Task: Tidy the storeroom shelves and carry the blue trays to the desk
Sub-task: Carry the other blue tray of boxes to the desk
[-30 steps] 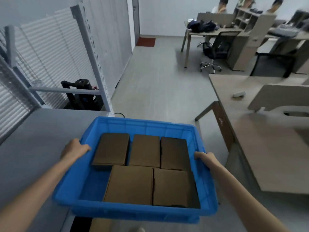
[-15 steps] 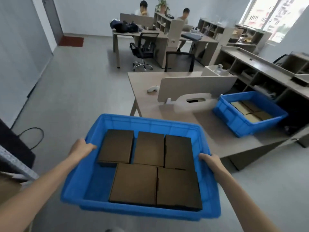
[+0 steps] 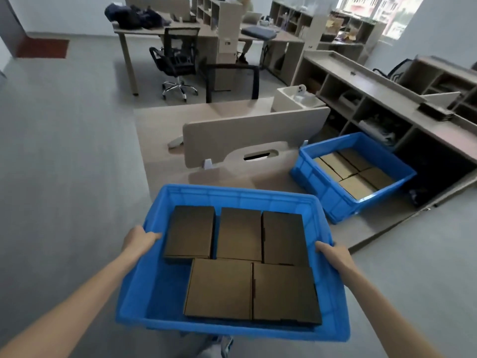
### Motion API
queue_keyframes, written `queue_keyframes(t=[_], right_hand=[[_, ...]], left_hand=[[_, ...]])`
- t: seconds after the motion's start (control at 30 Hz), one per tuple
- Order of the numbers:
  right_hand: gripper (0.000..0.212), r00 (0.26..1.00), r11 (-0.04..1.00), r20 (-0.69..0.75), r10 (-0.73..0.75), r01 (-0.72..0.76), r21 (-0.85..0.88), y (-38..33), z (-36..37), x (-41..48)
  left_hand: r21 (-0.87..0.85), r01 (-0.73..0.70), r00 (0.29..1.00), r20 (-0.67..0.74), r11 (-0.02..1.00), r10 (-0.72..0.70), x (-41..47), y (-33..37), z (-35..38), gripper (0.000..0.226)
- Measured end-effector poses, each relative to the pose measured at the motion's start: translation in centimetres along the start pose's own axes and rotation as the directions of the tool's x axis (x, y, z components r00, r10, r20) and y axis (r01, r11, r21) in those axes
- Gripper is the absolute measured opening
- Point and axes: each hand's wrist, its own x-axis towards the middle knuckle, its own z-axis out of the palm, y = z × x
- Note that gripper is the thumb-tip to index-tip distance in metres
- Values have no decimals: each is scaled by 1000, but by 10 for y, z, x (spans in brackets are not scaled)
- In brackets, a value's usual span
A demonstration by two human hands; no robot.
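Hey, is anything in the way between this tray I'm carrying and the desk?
Nothing visible does. Bare desk top lies just past the carried tray, with the other blue tray to its right and the divider panel farther back.

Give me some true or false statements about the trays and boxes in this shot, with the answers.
1. The left hand and right hand grip the carried tray by its side rims. True.
2. The carried tray holds three boxes. False: five cardboard boxes show in it.
3. A second tray, also blue, sits on the desk. True.
4. The second tray is empty. False: it holds tan boxes.
5. A black office chair stands in the background. True.
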Motion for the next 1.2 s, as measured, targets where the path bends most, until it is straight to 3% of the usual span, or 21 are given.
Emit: queue_keyframes(t=[0.37, 0.53, 0.67, 0.83, 0.9, 0.97, 1.07, 1.13, 1.17, 1.2], right_hand=[[23, 994, 982, 50, -95, 101, -160, -92, -10, 179], [16, 970, 938, 112, -217, 239, -253, -118, -4, 251], [13, 940, 892, 164, -298, 335, -303, -125, 5, 303], [27, 914, 817, 113, -389, 399, -416, -122, 15, 328], [32, 887, 775, 73, -455, 435, -459, -121, 18, 325], [42, 828, 691, 51, -558, 498, -523, -119, 19, 319], [54, 640, 484, 99, -762, 664, -570, -118, 27, 301], [47, 474, 299, 284, -833, 819, -490, -113, 44, 278], [38, 418, 252, 411, -810, 882, -399, -109, 56, 261], [30, 395, 280, 529, -751, 916, -287, -107, 70, 242]], left_hand=[[17, 158, 982, -104, 987, -155, 50, 72, 85, 47], [-10, 250, 951, -184, 968, -247, 60, 98, 116, 62], [-25, 302, 917, -266, 953, -298, 64, 113, 144, 54], [61, 254, 885, -418, 965, -206, 58, 118, 164, 27], [118, 262, 886, -423, 958, -190, 49, 115, 169, 30], [123, 272, 885, -421, 955, -198, 37, 113, 173, 32], [150, 303, 863, -463, 941, -204, 11, 106, 180, 34], [125, 320, 846, -484, 939, -224, -15, 95, 187, 37], [72, 321, 831, -500, 944, -244, -31, 88, 192, 39], [-10, 313, 809, -521, 950, -272, -49, 80, 196, 40]])
